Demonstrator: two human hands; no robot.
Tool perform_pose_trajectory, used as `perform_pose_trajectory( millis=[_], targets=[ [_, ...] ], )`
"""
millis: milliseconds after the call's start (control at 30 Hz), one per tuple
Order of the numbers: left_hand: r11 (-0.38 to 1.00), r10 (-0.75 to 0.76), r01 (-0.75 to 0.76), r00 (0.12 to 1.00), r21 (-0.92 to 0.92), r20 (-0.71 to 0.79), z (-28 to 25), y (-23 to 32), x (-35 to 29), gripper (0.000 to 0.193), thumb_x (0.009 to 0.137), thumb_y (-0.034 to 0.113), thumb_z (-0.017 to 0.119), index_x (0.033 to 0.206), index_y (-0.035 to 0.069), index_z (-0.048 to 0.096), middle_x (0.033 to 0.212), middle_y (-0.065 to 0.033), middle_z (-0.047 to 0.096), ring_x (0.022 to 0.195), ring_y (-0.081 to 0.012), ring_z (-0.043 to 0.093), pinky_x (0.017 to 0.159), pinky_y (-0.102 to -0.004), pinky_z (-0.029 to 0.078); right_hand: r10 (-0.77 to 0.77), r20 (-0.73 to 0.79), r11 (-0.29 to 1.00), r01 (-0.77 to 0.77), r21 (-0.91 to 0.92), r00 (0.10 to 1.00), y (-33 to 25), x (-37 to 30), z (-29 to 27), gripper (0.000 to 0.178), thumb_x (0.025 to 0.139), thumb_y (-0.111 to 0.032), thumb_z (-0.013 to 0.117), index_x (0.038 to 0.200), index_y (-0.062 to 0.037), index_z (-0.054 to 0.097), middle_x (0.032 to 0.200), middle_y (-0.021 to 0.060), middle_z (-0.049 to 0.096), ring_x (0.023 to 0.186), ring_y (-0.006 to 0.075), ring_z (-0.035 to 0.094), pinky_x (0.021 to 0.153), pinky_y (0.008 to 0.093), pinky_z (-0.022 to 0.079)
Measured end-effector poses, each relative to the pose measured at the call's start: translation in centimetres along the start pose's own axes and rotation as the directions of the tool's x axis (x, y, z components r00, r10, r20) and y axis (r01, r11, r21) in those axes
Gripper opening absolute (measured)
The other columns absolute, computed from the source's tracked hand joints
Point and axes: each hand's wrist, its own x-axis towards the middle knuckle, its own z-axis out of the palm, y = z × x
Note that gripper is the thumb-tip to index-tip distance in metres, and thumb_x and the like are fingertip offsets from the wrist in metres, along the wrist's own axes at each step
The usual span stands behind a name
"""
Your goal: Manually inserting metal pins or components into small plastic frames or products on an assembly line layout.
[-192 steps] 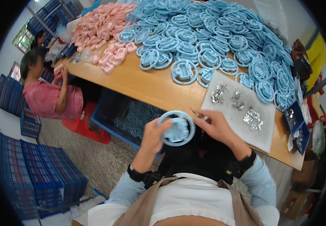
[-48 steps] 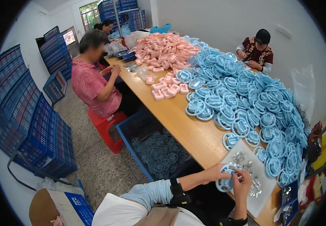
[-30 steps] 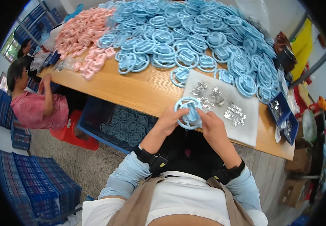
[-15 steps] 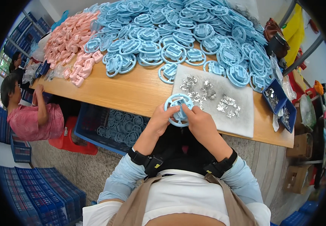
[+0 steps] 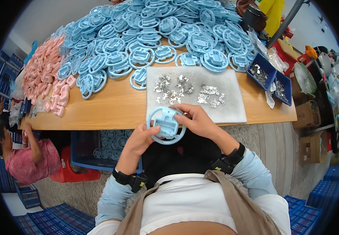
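Note:
Just off the table's front edge I hold a light blue plastic toy steering wheel part, its hollow, ribbed centre facing up. My left hand grips its lower left side, with the thumb over the centre piece. At the upper right my right hand has its thumb and fingers closed on the same part. Whether a small metal piece is between the right fingers cannot be made out. Beyond my hands, small shiny metal clips lie in loose clusters on a white foam sheet.
A large heap of similar blue parts covers the table's far side, beside pink plastic pieces. Two blue bins with metal pieces stand at the right. Below the table is a blue crate. Another person sits at the left.
The view has shifted, so the table contents sit further left. The blue part has been turned; my right hand has gone from its middle to its upper right edge, and my left thumb sits lower.

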Motion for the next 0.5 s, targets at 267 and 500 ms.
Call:
perform_pose_trajectory(
  millis=[267, 500],
  targets=[
    [0.991, -0.002, -0.006, 0.998, 0.134, 0.063, 0.3, 1.4, 0.0, 0.042, 0.083, 0.02, 0.061, 0.117, -0.002, 0.047, 0.101, -0.0127, 0.061, 0.088, -0.0204, 0.062, 0.073, -0.0318, 0.053, -0.233, -0.18, 0.838, 0.103, -0.537, 0.956, 0.2, 0.4, -4.3, 0.011, 0.076, -0.009, 0.063, 0.086, -0.0038, 0.064, 0.076, 0.0067, 0.059, 0.062, 0.0135, 0.054, 0.054, 0.0251, 0.042],
    [0.939, 0.199, -0.258, 0.948, -0.227, -0.25, 0.7, 0.1, -1.4, 0.04, 0.085, 0.017, 0.058, 0.119, 0.002, 0.043, 0.103, -0.0125, 0.059, 0.09, -0.0218, 0.062, 0.07, -0.0316, 0.055, -0.134, -0.188, 0.664, -0.053, -0.746, 0.973, 0.3, 1.0, -9.4, 0.012, 0.074, -0.01, 0.062, 0.081, -0.0003, 0.064, 0.071, 0.012, 0.059, 0.061, 0.0218, 0.055, 0.058, 0.0308, 0.043]
  ],
)
